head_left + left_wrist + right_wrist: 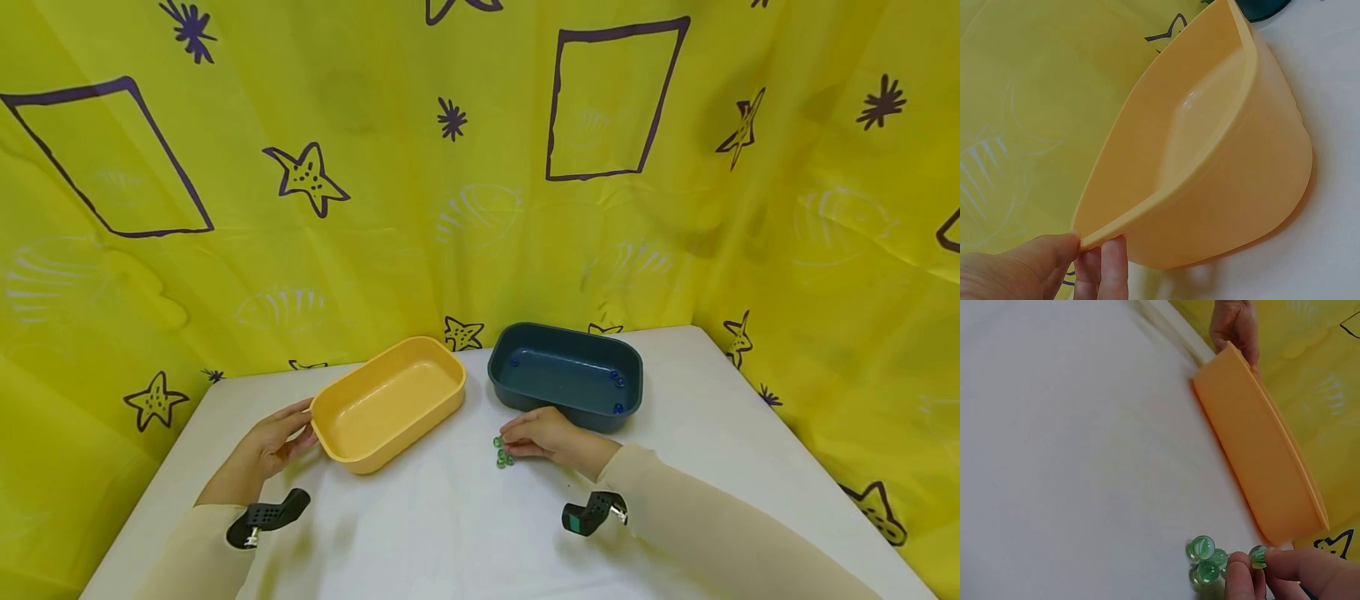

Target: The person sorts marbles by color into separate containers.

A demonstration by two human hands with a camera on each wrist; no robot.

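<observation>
From my end of the link I watch two bare hands at work over the white surface (450,533). The right hand (551,435) is grasping: in the right wrist view its fingers (1239,581) and thumb pinch a single green marble (1257,555), just beside a small cluster of other green marbles (1207,570) on the surface. The left hand (277,442) grips the left end of the yellow tub (412,435), thumb at the rim and fingers against the outside. Beyond the right hand sits the dark tub (558,408), with a few blue marbles (618,408) inside.

I'd judge the step in hand to be picking one green marble out of the group. To my eye, the next move calls for a clean upward lift with the pinch kept firm, since a smooth ball could slip out, and without nudging its neighbours, which could roll. I'd want the left hand to hold the yellow tub steady meanwhile.
</observation>
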